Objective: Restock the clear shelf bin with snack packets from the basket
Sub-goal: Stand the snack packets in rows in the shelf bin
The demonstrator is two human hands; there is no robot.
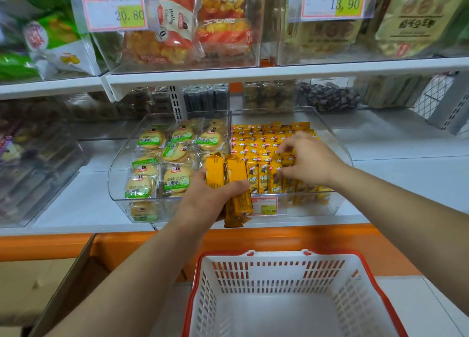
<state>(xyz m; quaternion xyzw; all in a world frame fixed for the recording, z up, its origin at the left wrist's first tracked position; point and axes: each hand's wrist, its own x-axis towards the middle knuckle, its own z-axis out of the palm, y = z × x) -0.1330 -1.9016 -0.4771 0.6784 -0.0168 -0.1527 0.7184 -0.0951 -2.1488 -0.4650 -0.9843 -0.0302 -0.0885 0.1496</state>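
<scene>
My left hand [203,199] grips a few long yellow snack packets [237,182], long axes upright with tops tipped toward the shelf, at the front left corner of the clear bin [319,207]. My right hand [311,161] curls down onto the standing row [264,179] inside; I cannot tell if it pinches one. The basket [279,256] sits below, nearer me.

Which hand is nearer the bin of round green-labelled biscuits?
Left. The left hand, gripping yellow packets, is at the front right corner of the biscuit bin. The right hand is further right, over the neighbouring clear bin.
</scene>
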